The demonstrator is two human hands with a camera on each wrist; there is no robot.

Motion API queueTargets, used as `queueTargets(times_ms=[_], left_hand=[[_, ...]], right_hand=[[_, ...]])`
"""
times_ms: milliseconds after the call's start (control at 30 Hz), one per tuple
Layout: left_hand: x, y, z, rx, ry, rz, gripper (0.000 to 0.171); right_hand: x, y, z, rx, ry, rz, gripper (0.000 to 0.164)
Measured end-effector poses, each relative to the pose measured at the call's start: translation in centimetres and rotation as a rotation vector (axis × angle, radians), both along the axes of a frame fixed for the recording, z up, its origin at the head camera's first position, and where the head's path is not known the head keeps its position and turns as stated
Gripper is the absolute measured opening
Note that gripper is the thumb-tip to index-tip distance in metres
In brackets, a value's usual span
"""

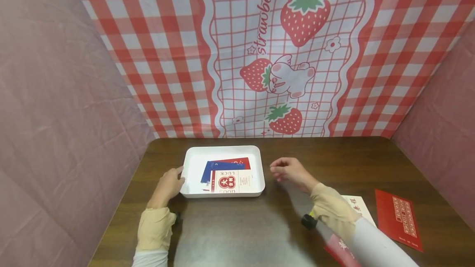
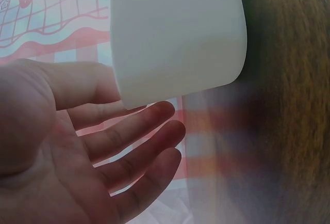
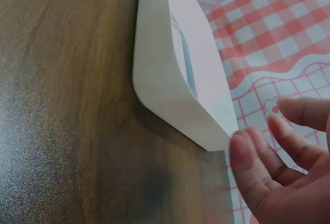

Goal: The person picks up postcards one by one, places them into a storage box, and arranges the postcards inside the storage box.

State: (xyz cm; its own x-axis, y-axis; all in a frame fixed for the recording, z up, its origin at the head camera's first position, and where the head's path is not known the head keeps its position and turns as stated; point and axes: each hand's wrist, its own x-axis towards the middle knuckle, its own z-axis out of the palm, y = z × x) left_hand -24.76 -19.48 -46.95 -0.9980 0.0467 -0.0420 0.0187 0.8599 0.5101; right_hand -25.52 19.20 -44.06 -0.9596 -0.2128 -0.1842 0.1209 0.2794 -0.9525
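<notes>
A white tray [image 1: 189, 160] lies on the brown table. In it are overlapping paper envelopes: a red one [image 1: 243, 161], a blue one [image 1: 211, 169] and, nearest the front, a cream one [image 1: 243, 180] with red print. My left hand [image 1: 168, 185] pinches the tray's rim at its left end, thumb over the edge. The left wrist view shows the other fingers [image 2: 165, 133] stretched out loosely beyond the white wall. To the right of the tray, my right hand [image 1: 293, 172] holds nothing, its fingers [image 3: 252, 162] relaxed and bent.
At the table's right lie a red envelope [image 1: 398, 219] and a cream one [image 1: 361, 205], the latter partly behind my right forearm. Another red envelope [image 1: 339, 250] shows below that arm. A strawberry-print checked cloth [image 1: 245, 52] hangs behind the table, with pink curtains [image 1: 67, 114] at the sides.
</notes>
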Motion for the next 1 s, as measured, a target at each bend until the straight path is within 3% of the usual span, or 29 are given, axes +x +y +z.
queueTargets(times_ms=[533,1000], left_hand=[[0.2,-0.2,0.0,-0.003,0.050,-0.011,0.051],[0.3,0.0,0.1,-0.009,0.045,-0.018,0.051]], right_hand=[[0.4,2.3,0.6,0.118,0.032,0.141,0.031],[1.0,4.6,1.2,0.226,0.094,0.153,0.029]])
